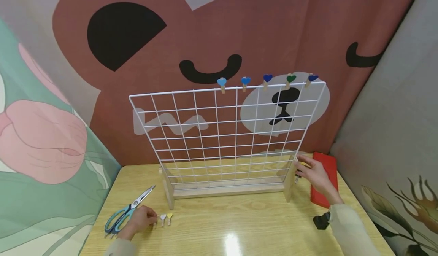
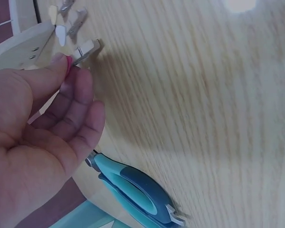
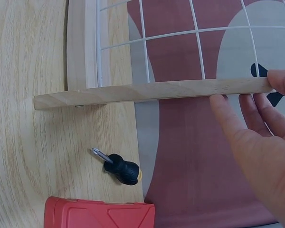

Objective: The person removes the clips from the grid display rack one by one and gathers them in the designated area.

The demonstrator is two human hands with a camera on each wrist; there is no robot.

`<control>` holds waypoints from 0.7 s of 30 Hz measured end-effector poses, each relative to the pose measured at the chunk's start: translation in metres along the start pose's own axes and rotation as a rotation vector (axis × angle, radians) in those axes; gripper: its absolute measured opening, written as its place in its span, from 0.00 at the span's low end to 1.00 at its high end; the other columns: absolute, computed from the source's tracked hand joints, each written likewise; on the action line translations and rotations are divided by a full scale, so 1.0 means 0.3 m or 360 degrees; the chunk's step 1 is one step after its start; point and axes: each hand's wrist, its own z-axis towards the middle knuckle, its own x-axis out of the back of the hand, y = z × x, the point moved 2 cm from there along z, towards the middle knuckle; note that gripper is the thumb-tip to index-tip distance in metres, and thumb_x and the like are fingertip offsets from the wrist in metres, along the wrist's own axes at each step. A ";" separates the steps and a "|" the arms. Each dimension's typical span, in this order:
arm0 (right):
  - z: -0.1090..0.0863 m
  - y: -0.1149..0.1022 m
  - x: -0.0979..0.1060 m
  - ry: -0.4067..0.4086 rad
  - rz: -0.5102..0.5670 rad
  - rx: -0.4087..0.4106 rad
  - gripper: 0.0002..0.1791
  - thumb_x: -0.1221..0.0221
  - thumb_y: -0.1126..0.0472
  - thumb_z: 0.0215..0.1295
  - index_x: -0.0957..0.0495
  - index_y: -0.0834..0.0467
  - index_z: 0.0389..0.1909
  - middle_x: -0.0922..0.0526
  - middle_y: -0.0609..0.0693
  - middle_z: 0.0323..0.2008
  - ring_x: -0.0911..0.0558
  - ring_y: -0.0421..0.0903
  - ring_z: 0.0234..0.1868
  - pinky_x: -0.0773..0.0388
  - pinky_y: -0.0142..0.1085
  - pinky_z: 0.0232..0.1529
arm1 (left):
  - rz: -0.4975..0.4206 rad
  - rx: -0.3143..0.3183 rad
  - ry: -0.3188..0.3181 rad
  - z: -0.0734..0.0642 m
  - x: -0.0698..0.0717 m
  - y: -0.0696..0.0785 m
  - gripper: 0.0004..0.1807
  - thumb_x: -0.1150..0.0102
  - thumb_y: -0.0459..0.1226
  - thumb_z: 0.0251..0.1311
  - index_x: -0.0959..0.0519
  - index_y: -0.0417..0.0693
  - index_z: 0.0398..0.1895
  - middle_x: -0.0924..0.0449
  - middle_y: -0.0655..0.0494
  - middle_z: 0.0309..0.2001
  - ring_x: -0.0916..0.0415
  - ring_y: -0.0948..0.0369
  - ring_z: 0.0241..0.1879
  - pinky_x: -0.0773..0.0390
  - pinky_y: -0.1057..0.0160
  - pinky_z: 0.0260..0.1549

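Note:
Low at the left of the table, my left hand pinches a mini clothespin by its pinkish-red top, between thumb and fingertips. Beside it lie a clothespin with a white heart and one with a yellow heart. My right hand grips the upper end of the right wooden side post, thumb on one face and fingers on the other. That post belongs to the stand of a white wire grid. Several heart clothespins, blue and green, sit along the right half of its top bar, including a light blue one.
Teal scissors lie left of my left hand, blades toward the grid. Right of the stand are a short black screwdriver, a red case and a small black object. Printed fabric hangs behind the table.

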 end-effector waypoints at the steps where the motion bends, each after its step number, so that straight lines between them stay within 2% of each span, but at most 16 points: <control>1: 0.001 0.001 0.001 -0.0002 0.0005 -0.0002 0.35 0.46 0.55 0.71 0.45 0.72 0.69 0.40 0.70 0.65 0.23 0.32 0.49 0.22 0.32 0.47 | 0.0005 -0.0010 0.0008 0.000 -0.001 -0.003 0.07 0.34 0.27 0.51 0.19 0.44 0.21 0.22 0.58 0.21 0.30 0.64 0.23 0.27 0.64 0.26; 7: 0.007 0.008 0.002 -0.0006 0.0052 0.0001 0.35 0.45 0.56 0.71 0.45 0.73 0.69 0.40 0.70 0.64 0.24 0.27 0.45 0.23 0.33 0.48 | 0.0057 -0.0015 0.0015 0.005 -0.014 -0.024 0.08 0.34 0.26 0.51 0.21 0.45 0.20 0.26 0.61 0.19 0.32 0.64 0.20 0.31 0.66 0.23; 15: 0.009 0.005 0.004 -0.0012 0.0064 0.0015 0.35 0.45 0.56 0.71 0.46 0.73 0.69 0.41 0.70 0.65 0.24 0.27 0.45 0.22 0.31 0.46 | -0.0010 -0.0007 0.0016 0.013 -0.026 -0.031 0.07 0.37 0.24 0.51 0.21 0.44 0.23 0.27 0.60 0.20 0.32 0.64 0.20 0.31 0.66 0.22; 21: 0.004 0.006 0.004 -0.0010 0.0054 0.0003 0.35 0.46 0.56 0.71 0.46 0.73 0.69 0.40 0.70 0.64 0.24 0.27 0.46 0.23 0.31 0.47 | -0.0012 -0.0048 0.0065 0.019 -0.026 -0.037 0.06 0.37 0.25 0.49 0.21 0.43 0.23 0.24 0.59 0.22 0.29 0.63 0.24 0.27 0.63 0.26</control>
